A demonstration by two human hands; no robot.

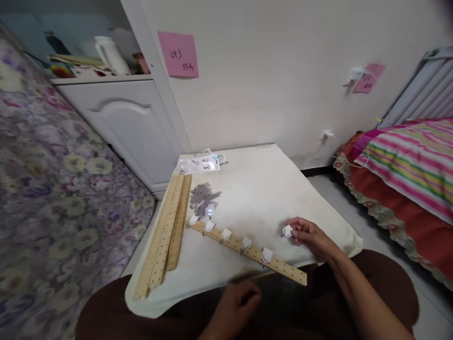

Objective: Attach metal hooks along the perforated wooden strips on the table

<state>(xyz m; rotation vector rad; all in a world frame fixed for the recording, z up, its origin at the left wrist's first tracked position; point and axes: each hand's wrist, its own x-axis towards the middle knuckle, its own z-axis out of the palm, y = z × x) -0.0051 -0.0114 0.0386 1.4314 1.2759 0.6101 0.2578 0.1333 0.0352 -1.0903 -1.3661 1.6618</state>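
Between its thumb and fingers my right hand (307, 234) pinches a white adhesive hook (287, 231) above the right side of the table. My left hand (239, 302) is curled closed in front of the table's near edge; whatever it may hold is hidden. A perforated wooden strip (255, 254) lies slantwise between the hands, its right end reaching past the near edge. Several white hooks (225, 234) sit along it in a row. Near its left end lies a pile of hooks in clear, greyish pieces (203, 196), with one small clear piece (210, 211) catching the light.
More perforated wooden strips (161, 236) lie along the left side of the cloth-covered table (262, 189). Clear hook packaging (200, 164) rests at the back left. A floral curtain (71, 203) hangs at left, a bed (406, 160) stands at right, and a wall (255, 85) rises behind.
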